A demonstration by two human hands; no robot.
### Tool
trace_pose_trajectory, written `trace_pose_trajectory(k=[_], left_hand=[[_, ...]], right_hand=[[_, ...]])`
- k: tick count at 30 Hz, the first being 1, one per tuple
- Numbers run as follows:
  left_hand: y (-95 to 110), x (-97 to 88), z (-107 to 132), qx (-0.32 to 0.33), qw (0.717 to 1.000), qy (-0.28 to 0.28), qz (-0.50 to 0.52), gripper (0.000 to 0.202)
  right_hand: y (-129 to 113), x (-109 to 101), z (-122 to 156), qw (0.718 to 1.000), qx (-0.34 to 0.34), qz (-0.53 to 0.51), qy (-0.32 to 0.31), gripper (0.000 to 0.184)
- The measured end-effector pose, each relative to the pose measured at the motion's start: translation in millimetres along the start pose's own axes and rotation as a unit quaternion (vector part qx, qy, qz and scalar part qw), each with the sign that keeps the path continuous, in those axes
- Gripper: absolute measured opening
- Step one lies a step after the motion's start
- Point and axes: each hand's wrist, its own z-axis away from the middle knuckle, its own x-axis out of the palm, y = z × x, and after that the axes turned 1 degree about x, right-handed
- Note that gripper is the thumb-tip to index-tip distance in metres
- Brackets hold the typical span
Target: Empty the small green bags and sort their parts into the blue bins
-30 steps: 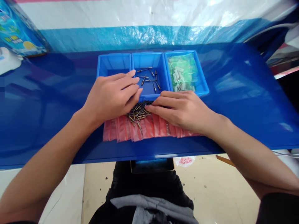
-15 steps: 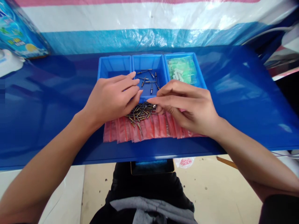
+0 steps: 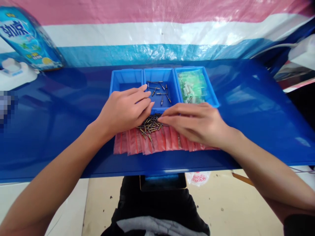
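A pile of blind rivets lies on a row of red plastic bags in front of the bins. My left hand rests palm down, fingers stretched out, over the left side of the pile and the front of the left blue bin. The fingertips of my right hand are pressed together at the pile's right side; whatever they pinch is hidden. Several loose rivets lie scattered in the middle blue bin.
The right blue bin holds green plastic bags with white pieces among them. A blue detergent bag and a white device stand at the back left. A dark flat screen sits below the table's front edge.
My right hand has turned more palm down, its fingertips lowered onto the pile. A small shiny piece at those fingertips no longer shows. My left hand holds its pose; the view has tilted up.
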Motion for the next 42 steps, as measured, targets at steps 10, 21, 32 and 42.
trace_pose_trajectory(k=[10,21,32,42], left_hand=[[-2,1.1,1,-0.012,0.999,-0.004,0.030,0.019],[1,-0.9,-4,0.013,0.999,0.029,-0.015,0.014],[2,1.4,-1,-0.001,1.000,0.022,-0.020,0.015],[2,-1.8,-4,0.010,0.999,0.021,-0.031,0.016]], right_hand=[[0,10,0,0.988,-0.093,0.090,-0.079,0.026],[-4,-1,-7,0.940,0.144,-0.306,0.039,0.011],[-7,2,-6,0.956,0.151,-0.224,0.115,0.030],[-2,22,2,0.991,-0.053,0.050,-0.113,0.033]])
